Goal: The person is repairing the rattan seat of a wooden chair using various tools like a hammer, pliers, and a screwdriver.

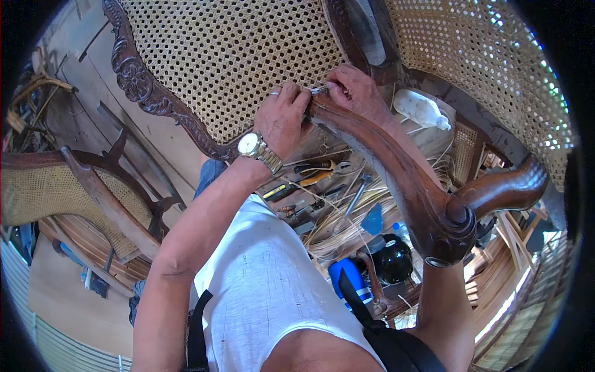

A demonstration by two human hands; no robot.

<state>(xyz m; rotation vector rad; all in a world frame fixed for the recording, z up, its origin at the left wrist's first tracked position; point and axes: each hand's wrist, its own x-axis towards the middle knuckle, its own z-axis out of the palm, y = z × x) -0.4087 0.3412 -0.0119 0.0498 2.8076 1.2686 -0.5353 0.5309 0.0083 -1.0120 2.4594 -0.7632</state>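
Observation:
A carved dark wooden chair with a woven cane panel lies before me. My left hand, with a ring and a wristwatch, is at the panel's near edge, its fingers curled down and pressed together. Close beside it, my right hand is closed, thumb and fingers bent inward, next to the top of the curved wooden armrest. A small pale, thin piece shows between the two hands, too small to name. What lies inside the fingers is hidden. My right forearm passes behind the armrest.
Below the hands lie pliers, a yellow-and-black tool, a hammer and loose cane strips. A white bottle rests beyond the armrest. Another caned chair stands left; a large cane panel rises at right.

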